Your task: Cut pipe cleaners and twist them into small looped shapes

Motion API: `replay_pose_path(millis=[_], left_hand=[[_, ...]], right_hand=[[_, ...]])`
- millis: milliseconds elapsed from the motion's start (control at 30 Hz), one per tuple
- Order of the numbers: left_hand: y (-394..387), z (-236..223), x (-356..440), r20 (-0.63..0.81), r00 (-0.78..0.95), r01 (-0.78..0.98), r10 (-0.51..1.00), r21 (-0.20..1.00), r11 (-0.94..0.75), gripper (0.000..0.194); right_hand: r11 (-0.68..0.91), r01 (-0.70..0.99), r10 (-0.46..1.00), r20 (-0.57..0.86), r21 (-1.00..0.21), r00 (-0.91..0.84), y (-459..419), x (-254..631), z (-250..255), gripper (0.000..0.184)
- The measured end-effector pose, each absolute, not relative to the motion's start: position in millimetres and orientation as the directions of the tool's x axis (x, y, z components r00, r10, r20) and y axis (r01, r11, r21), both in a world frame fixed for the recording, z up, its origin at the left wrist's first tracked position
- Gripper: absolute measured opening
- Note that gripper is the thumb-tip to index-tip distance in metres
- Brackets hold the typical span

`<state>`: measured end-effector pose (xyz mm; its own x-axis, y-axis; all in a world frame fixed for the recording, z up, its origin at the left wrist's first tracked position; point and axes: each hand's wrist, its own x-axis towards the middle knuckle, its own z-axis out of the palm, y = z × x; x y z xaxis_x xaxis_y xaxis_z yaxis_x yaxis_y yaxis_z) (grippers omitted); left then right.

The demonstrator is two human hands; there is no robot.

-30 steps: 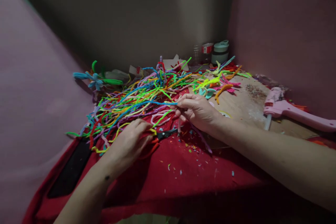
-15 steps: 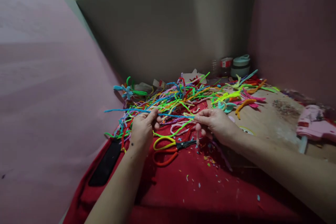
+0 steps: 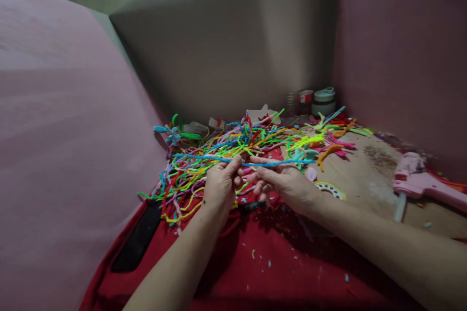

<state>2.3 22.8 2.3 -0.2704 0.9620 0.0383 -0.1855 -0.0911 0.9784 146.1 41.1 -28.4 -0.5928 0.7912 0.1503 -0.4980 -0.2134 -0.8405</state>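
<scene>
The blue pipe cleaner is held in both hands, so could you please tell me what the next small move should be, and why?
I would probably bend the blue pipe cleaner gently between the two grips: the left hand and the right hand hold it close together, and a length reaches out past each.

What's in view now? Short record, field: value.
left hand: left hand pinches blue pipe cleaner
right hand: right hand also pinches blue pipe cleaner
strand count: one or several, unclear
beyond hands: multicoloured pipe cleaner pile
partly hidden: scissors on red cloth
far right: pink glue gun
</scene>
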Motion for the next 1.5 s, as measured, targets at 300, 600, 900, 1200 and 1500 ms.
replay_pose_path(millis=[300,600,900,1200,1500], left_hand=[[27.0,-1.0,13.9,-0.003,-0.158,-0.193,0.987,0.981,-0.028,0.029],[21.9,-15.2,15.0,0.021,-0.084,-0.129,0.996,0.991,-0.032,0.022],[16.3,-12.4,10.1,-0.001,-0.04,-0.035,0.999,0.999,-0.001,0.029],[15.6,-10.5,5.4,0.026,0.005,-0.002,1.0,1.0,-0.026,0.022],[15.2,-8.5,6.5,0.044,-0.054,-0.212,0.998,0.976,-0.055,0.015]], right_hand=[[-0.2,-0.553,0.874,0.107,-0.809,-0.474,56.8,143.9,-34.0,0.02],[-0.134,-0.422,0.861,0.105,-0.897,-0.498,56.8,143.1,-35.6,0.022],[0.103,-0.034,0.836,0.104,-0.994,-0.539,49.5,144.3,-33.7,0.024],[0.189,0.022,0.787,0.138,-0.982,-0.601,50.4,145.1,-36.0,0.023],[-0.401,-0.456,0.668,0.087,-0.794,-0.739,50.6,146.5,-36.2,0.014]])
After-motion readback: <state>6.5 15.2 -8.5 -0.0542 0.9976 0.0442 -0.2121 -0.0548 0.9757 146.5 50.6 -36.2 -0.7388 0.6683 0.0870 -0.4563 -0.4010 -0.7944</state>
